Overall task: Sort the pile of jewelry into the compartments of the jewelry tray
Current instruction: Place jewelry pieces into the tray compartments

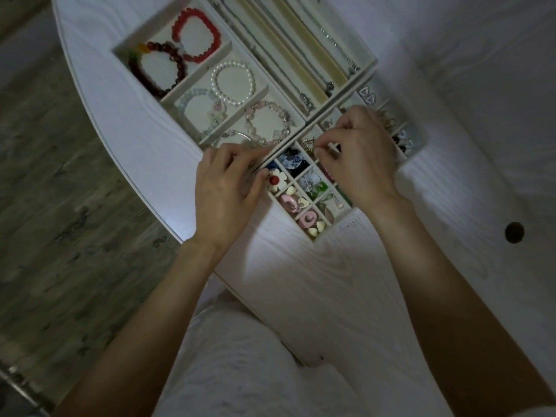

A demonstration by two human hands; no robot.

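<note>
The cream jewelry tray (237, 51) lies on the white table, turned at an angle. Its left compartments hold a red bead bracelet (196, 34), a dark red one (156, 69), a pearl bracelet (233, 82) and a pink crystal one (267, 123). Small square cells near me hold a flower earring (275, 178), pink rings (288, 203) and blue beads (291, 159). My left hand (228, 188) rests with curled fingers at the tray's near edge, beside the flower earring. My right hand (361, 152) pinches a small earring (316, 150) over the small cells.
Long slots at the tray's far side hold thin chain necklaces (304, 97). The white table (331, 281) has a round hole (514, 232) at the right. Wood floor shows at the left, past the table's curved edge.
</note>
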